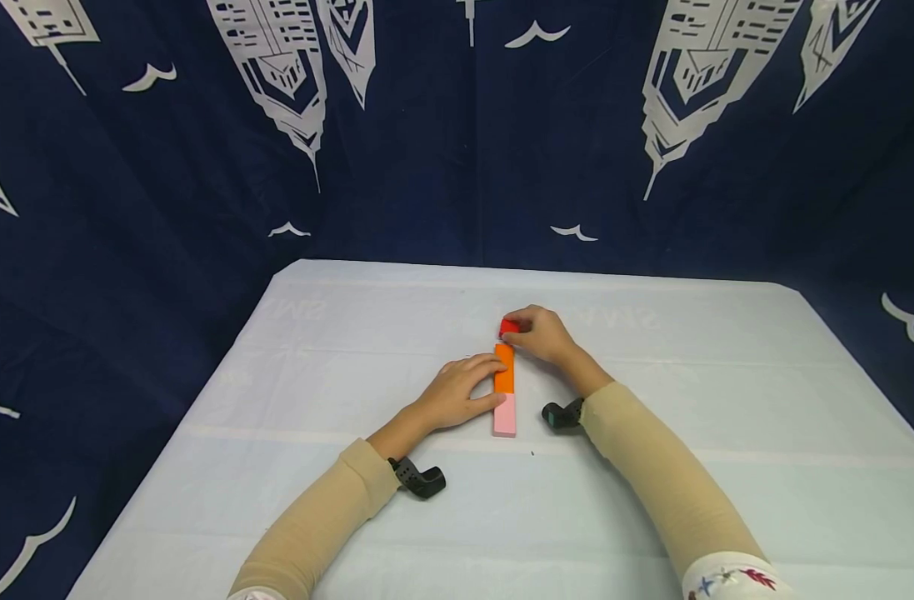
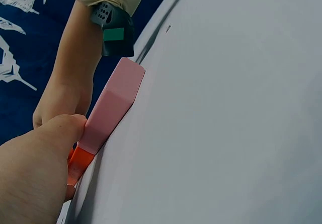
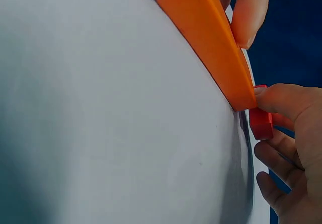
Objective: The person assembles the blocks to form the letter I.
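In the head view, an orange block (image 1: 505, 367) and a pink block (image 1: 505, 417) lie end to end in a line on the white table. My left hand (image 1: 460, 392) rests on them from the left, its fingertips on the orange block and its thumb touching the pink block (image 2: 113, 103). At the far end of the line, my right hand (image 1: 544, 335) pinches a small red block (image 1: 508, 327) between thumb and fingers. In the right wrist view the red block (image 3: 260, 123) sits close to the orange block's end; whether they touch I cannot tell.
The table (image 1: 277, 375) has a white cover with faint creases. Behind it hangs a dark blue cloth (image 1: 427, 183) with white building and bird prints. Dark wrist cameras jut out below the left wrist (image 1: 421, 479) and right wrist (image 1: 563, 414).
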`<action>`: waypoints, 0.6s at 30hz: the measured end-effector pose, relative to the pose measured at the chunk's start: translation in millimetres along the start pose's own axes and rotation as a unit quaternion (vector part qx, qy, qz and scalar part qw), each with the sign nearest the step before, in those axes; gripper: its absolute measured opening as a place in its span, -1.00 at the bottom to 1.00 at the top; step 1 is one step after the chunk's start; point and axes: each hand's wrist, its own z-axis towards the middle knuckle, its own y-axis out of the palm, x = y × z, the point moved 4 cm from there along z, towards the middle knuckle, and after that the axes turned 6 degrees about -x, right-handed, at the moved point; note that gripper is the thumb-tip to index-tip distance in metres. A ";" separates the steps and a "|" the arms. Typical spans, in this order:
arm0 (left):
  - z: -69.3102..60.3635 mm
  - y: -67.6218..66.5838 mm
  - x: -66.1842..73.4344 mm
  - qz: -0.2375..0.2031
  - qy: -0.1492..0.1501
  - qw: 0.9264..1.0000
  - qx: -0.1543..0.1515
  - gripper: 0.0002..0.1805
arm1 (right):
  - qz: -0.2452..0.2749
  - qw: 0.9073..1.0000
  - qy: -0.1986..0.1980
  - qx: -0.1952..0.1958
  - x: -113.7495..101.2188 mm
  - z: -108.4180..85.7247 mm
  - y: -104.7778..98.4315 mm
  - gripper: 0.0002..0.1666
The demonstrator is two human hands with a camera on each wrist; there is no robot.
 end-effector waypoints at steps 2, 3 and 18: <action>0.1 -0.2 0.0 0.000 0.001 1.000 0.001 -0.43 | -0.003 1.000 -0.002 -0.003 -1.1 0.9 1.1 -0.57; 0.1 0.0 -0.1 0.000 0.001 1.000 0.001 -0.43 | -0.005 1.000 -0.002 -0.005 -1.4 1.2 1.8 -0.57; 0.5 0.9 -0.5 -0.002 0.004 1.000 0.002 -0.43 | -0.017 1.000 0.008 -0.024 -4.9 4.1 3.7 -0.56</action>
